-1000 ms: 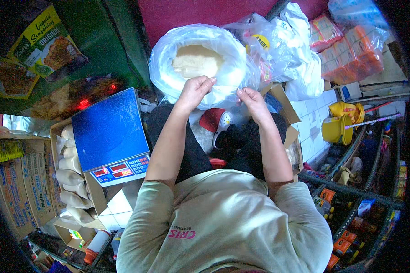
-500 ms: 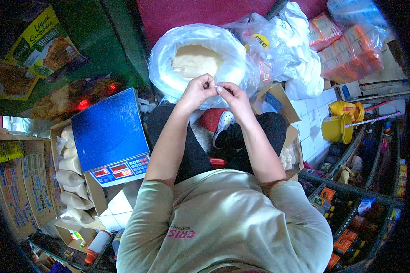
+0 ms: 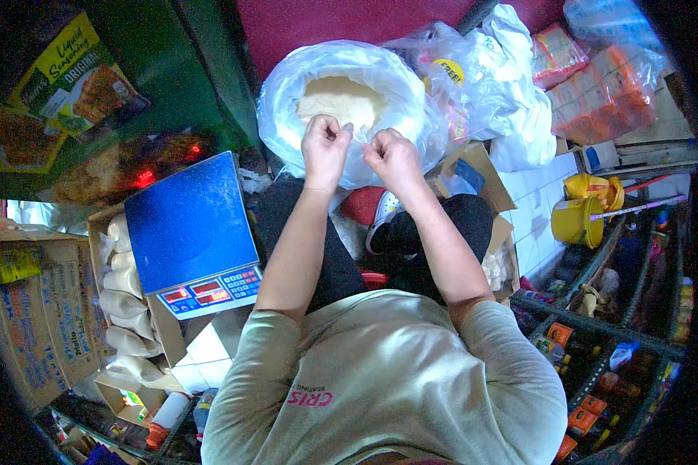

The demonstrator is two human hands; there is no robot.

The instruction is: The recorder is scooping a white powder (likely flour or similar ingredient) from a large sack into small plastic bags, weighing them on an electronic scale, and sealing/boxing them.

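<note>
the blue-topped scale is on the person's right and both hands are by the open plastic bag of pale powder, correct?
The side is wrong: the head view shows the blue-topped scale on the person's left. The left hand and right hand are indeed by the open plastic bag of pale powder.

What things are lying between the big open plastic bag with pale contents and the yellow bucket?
In the head view, an open cardboard box and then pale floor tiles lie between the plastic bag and the yellow bucket.
</note>
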